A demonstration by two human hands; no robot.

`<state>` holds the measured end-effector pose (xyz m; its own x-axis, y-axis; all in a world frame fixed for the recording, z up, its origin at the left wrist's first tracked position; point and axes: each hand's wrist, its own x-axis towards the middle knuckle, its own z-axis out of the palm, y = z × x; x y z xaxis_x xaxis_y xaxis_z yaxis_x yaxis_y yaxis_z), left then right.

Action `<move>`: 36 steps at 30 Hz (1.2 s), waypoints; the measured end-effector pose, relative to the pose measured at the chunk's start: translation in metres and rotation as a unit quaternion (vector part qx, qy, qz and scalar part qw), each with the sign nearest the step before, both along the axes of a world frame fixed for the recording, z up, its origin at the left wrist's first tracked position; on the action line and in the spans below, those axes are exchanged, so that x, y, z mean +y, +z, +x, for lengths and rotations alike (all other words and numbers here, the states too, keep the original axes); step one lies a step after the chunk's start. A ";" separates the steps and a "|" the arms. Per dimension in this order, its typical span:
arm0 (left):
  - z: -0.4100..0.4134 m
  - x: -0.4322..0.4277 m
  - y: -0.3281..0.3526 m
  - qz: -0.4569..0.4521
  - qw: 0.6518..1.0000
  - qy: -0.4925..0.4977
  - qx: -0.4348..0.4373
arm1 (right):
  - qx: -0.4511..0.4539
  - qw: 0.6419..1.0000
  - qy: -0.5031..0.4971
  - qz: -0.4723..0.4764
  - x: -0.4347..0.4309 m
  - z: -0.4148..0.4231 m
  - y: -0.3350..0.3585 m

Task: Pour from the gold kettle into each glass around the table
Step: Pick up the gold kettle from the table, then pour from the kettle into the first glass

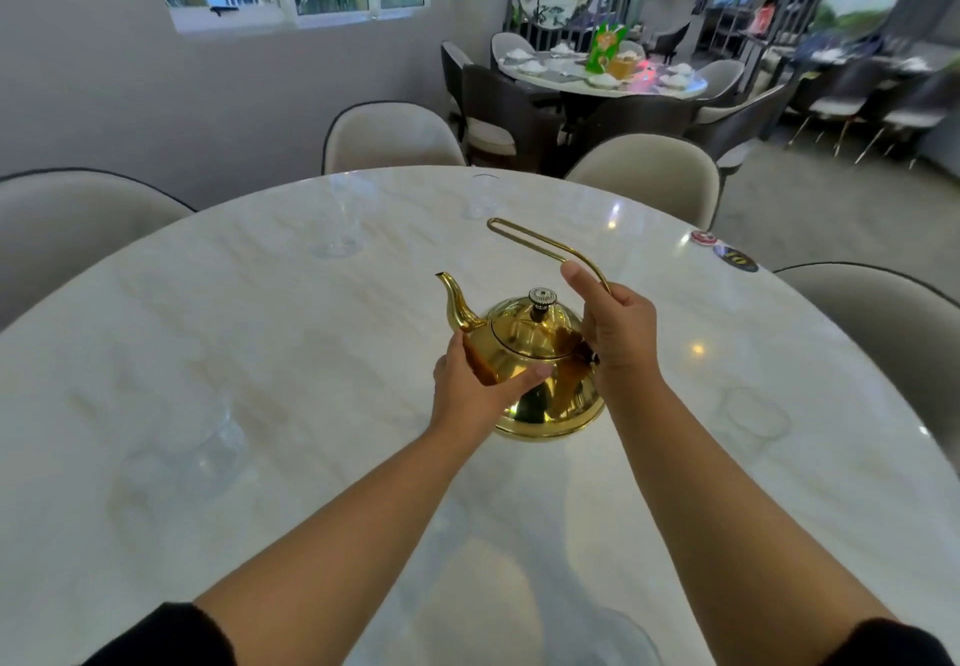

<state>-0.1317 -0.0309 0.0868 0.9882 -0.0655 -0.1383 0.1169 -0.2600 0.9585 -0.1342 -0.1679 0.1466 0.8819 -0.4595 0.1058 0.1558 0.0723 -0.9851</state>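
I stand at a round marble table [156, 353] with the gold kettle [540, 379] sitting on it right in front of me, near the middle. Its spout [457, 302] points away and to my left, and its lid [537, 333] is on.

The main risk, as I judge it, is the clear glasses, which nearly vanish against the pale marble. One stemmed glass [340, 218] stands far left of the kettle, a smaller one [483, 198] sits at the far edge, another [208, 437] is close on my near left, and a faint one [753, 411] lies to my right. Swinging the kettle or a forearm across could knock one over. The long wire handle [540, 242] looks loose and hinged, so lifting by it alone could let the kettle swing and spill. The lid might also slip off on a steep tilt.

My left hand [472, 390] is cupped loosely against the kettle's left side, thumb laid across the front, steadying it rather than gripping hard. My right hand [615, 327] is curled closed around the lower end of the handle, thumb raised along the wire, with the loop leaning away from me. Both forearms reach forward, bare below dark sleeves, almost parallel, wrists level above the tabletop.
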 end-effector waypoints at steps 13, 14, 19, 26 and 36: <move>-0.197 -0.063 0.067 -0.002 0.995 -0.103 -0.004 | -0.014 0.997 -0.071 -0.015 -0.059 -0.218 0.072; -0.211 -0.066 0.067 -0.003 0.994 -0.113 -0.003 | -0.015 0.997 -0.077 -0.013 -0.064 -0.233 0.073; -0.278 -0.078 0.060 0.009 0.988 -0.155 -0.022 | -0.005 0.994 -0.104 -0.013 -0.077 -0.299 0.067; -0.341 -0.070 0.042 0.191 0.891 -0.245 -0.330 | 0.016 0.993 -0.117 0.009 -0.079 -0.364 0.047; -0.353 -0.053 0.011 0.291 0.820 -0.389 -0.302 | 0.066 0.992 -0.110 0.003 -0.066 -0.387 0.014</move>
<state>-0.4848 -0.0834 0.0974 0.5788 -0.8051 0.1295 -0.7518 -0.4653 0.4673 -0.5212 -0.2335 0.1605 0.7657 -0.6431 -0.0074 0.0375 0.0562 -0.9977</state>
